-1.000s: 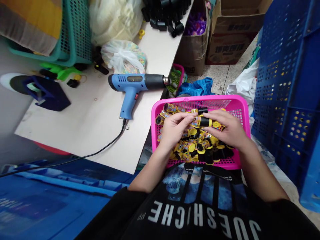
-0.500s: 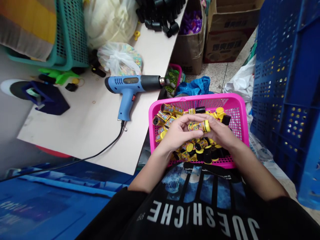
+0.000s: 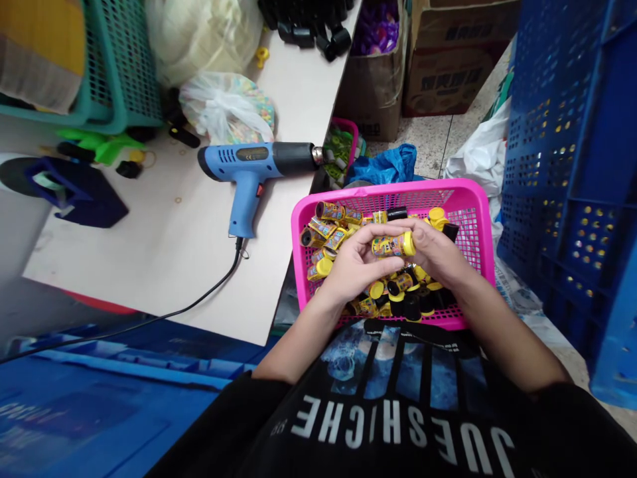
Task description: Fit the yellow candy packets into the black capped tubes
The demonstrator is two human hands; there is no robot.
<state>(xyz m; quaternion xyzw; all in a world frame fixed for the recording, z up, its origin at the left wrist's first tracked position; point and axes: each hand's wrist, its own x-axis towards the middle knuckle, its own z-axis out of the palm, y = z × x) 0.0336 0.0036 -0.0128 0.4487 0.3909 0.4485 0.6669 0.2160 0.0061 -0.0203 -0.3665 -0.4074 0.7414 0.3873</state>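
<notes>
A pink plastic basket [image 3: 462, 194] rests on my lap, filled with several small tubes with printed labels and yellow or black caps. Both hands hover over it and hold one such tube [image 3: 393, 245] between them, lying sideways with its yellow cap to the right. My left hand [image 3: 351, 265] curls round the tube's left end. My right hand [image 3: 438, 255] grips the capped end with closed fingers.
A blue heat gun [image 3: 249, 166] lies on the pale table [image 3: 174, 252] to the left, its cord trailing off the front edge. Clear bags, a teal basket and black caps sit farther back. Blue crates [image 3: 572, 166] stand at right, cardboard boxes behind.
My hands have drawn closer together. The tube's black end no longer shows, and the hands sit slightly lower and nearer to me. The view has shifted a little.
</notes>
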